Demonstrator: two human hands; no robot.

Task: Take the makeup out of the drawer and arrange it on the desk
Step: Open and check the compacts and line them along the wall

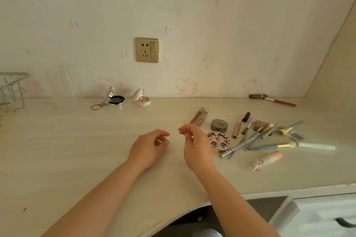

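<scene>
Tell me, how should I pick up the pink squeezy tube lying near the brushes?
Grip the pink tube across its round middle, coming from above with thumb and fingers on its long sides. It lies flat on the desk, apart from the brushes, so both sides look free.

Wire rack (11, 88) cut off at left edge; patterned compact (219, 141) partly behind right hand (196, 148).
</scene>
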